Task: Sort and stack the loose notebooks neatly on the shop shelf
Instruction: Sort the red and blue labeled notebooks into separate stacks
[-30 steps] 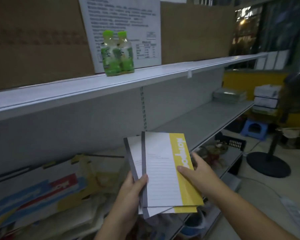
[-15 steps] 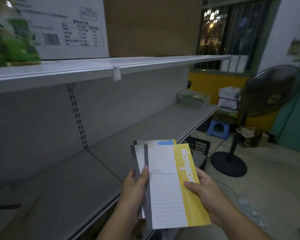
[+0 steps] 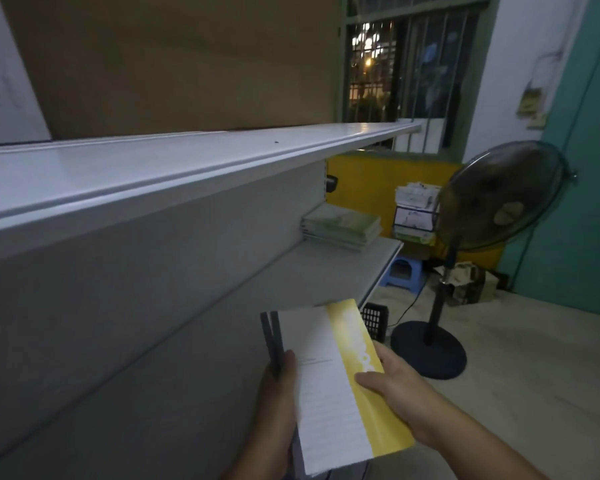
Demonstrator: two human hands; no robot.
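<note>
I hold a small stack of notebooks [image 3: 329,382] with white lined covers, a yellow band and dark grey spines, over the front edge of the middle shelf [image 3: 194,344]. My left hand [image 3: 278,396] grips the spine side, thumb on the top cover. My right hand [image 3: 395,396] holds the yellow side, thumb on top and fingers beneath. A neat pile of green notebooks [image 3: 342,226] lies at the far right end of the same shelf. The notebooks under the top one are mostly hidden.
The upper shelf [image 3: 174,161] juts out above, with a brown cardboard sheet [image 3: 187,60] behind it. To the right stand a floor fan [image 3: 499,199], a blue stool [image 3: 400,271], a black crate [image 3: 374,318] and stacked boxes [image 3: 414,213].
The view has swung right along the shelf; the green bottles and loose notebooks at left are out of sight. The held stack is squared up, and both hands keep their hold.
</note>
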